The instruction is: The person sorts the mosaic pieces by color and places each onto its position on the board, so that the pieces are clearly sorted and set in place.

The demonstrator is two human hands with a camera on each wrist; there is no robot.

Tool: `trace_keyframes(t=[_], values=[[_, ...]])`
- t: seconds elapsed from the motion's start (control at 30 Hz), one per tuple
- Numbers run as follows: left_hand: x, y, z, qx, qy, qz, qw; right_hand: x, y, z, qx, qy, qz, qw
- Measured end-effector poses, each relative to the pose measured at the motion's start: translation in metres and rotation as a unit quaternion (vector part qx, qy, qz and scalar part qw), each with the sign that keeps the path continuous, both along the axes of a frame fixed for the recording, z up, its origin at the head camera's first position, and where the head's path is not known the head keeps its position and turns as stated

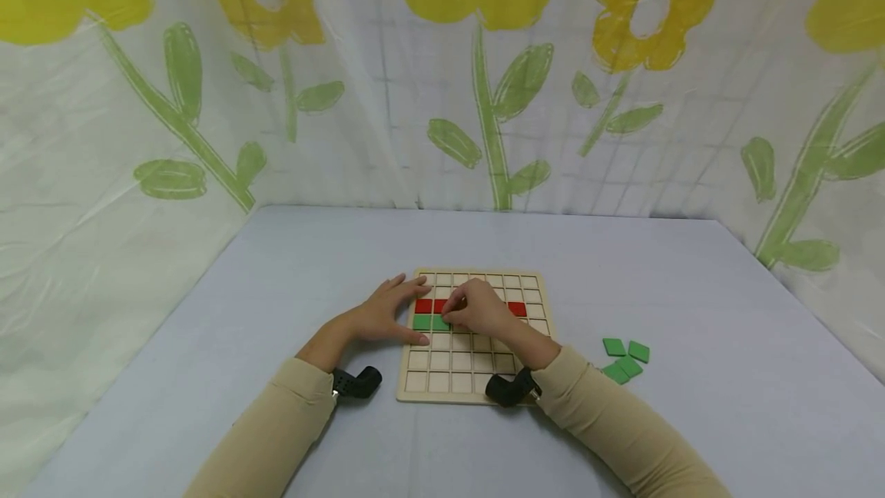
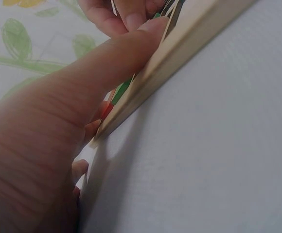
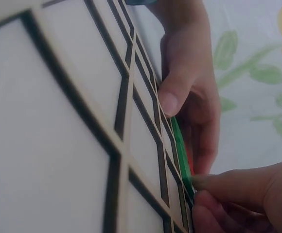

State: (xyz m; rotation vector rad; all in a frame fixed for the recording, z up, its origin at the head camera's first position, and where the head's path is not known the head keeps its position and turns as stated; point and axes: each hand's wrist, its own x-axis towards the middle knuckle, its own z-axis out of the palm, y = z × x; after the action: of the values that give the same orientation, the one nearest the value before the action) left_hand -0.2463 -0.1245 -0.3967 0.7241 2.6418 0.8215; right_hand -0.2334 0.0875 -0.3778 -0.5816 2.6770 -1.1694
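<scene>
A light wooden grid board (image 1: 439, 383) lies flat on the table, its cells framed by raised strips. Red square tiles (image 1: 423, 306) sit in one row, partly hidden by my right hand (image 1: 484, 312). In the row just nearer are green square tiles (image 1: 421, 322). My right thumb and forefinger pinch the green tile (image 1: 439, 323) in the second cell from the left; the right wrist view shows the fingertips at its edge. My left hand (image 1: 383, 310) rests at the board's left side, fingers spread, with the thumb (image 2: 148, 36) over the rim.
Several loose green tiles (image 1: 613, 346) lie on the table (image 1: 311, 252) right of the board, beside my right forearm (image 1: 615, 421). A flowered curtain (image 1: 359, 137) hangs behind the table. A black wrist camera (image 1: 508, 390) hangs over the board's near edge.
</scene>
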Motion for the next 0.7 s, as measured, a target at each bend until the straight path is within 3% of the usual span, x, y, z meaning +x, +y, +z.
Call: trace_keyframes(t=[0.1, 0.27, 0.7], values=[[0.0, 0.001, 0.0, 0.0, 0.001, -0.001, 1.0, 0.001, 0.001, 0.002, -0.002, -0.003, 0.002, 1.0], [0.001, 0.001, 0.001, 0.001, 0.009, -0.006, 0.9999, 0.001, 0.006, 0.009, -0.045, -0.061, 0.003, 0.9971], [0.002, 0.0, 0.002, -0.003, 0.012, -0.007, 0.9999, 0.013, 0.032, 0.015, -0.133, -0.186, 0.015, 0.9732]])
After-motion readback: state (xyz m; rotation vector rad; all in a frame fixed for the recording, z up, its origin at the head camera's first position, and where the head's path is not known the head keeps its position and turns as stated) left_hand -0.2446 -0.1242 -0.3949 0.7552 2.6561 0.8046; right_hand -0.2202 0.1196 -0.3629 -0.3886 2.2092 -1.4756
